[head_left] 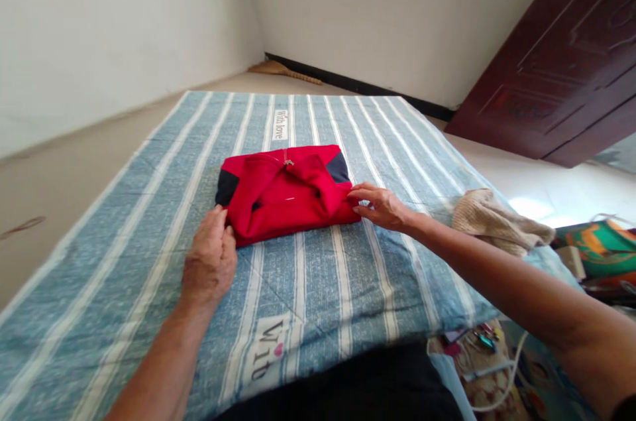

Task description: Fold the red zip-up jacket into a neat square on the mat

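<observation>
A red zip-up jacket [288,199] with dark navy panels lies folded into a flat, wide bundle on a bed. Its collar and zipper pull are on top, and the collar stands partly open. My left hand [209,255] is closed on the near left corner of the bundle, its fingertips partly hidden by the hand. At the right edge, my right hand [380,205] has its fingers and thumb closed on the red fabric, with a small gap behind the fingertips.
A blue-and-white striped bedsheet [163,209] covers the bed. Near its right edge lies a crumpled beige cloth [497,219]. Mixed items and a white cable [517,361] sit below the near right side. A dark red door [536,76] and a broom [283,69] are beyond.
</observation>
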{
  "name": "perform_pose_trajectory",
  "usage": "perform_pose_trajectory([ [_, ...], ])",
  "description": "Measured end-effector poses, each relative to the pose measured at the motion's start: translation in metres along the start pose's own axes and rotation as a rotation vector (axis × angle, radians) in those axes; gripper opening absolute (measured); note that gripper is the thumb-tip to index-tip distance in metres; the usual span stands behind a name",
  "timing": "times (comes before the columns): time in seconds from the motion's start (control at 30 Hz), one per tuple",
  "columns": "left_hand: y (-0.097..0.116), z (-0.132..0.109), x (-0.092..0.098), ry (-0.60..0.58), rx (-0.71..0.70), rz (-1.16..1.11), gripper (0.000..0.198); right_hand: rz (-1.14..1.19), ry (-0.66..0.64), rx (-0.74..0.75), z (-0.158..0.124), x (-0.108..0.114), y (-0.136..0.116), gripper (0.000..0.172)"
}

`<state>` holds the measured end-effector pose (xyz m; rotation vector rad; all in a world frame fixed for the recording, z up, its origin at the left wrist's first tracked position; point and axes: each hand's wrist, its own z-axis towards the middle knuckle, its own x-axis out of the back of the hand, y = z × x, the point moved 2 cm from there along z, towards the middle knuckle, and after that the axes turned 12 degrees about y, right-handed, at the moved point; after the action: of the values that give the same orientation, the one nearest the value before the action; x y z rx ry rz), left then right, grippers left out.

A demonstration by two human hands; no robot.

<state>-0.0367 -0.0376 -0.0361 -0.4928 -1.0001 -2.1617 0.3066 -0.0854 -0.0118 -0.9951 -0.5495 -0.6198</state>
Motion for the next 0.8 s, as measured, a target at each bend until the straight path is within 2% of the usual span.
perform_pose_trajectory([
  [0.1, 0.001, 0.0, 0.0, -0.005, -0.005, 0.003, 0.041, -0.022, 0.023, 0.005, -0.003, -0.001, -0.001, 0.027],
  [0.23, 0.003, 0.003, 0.003, -0.041, 0.054, -0.005, 0.038, -0.045, 0.019, 0.0, -0.004, -0.002, 0.001, 0.027],
  [0.37, 0.008, 0.006, 0.007, -0.024, 0.101, 0.011, 0.038, -0.106, -0.008, 0.015, -0.002, -0.003, 0.002, 0.028],
  [0.5, 0.009, 0.01, 0.01, 0.014, 0.194, 0.013, 0.04, -0.166, -0.027, 0.035, 0.0, -0.002, -0.003, 0.028],
  [0.7, -0.004, 0.01, 0.01, 0.059, 0.408, -0.122, 0.044, -0.222, -0.027, 0.06, -0.003, -0.003, -0.013, 0.027],
  [0.8, -0.007, 0.008, 0.012, 0.073, 0.426, -0.16, 0.042, -0.242, -0.013, 0.076, -0.006, -0.005, -0.015, 0.027],
])
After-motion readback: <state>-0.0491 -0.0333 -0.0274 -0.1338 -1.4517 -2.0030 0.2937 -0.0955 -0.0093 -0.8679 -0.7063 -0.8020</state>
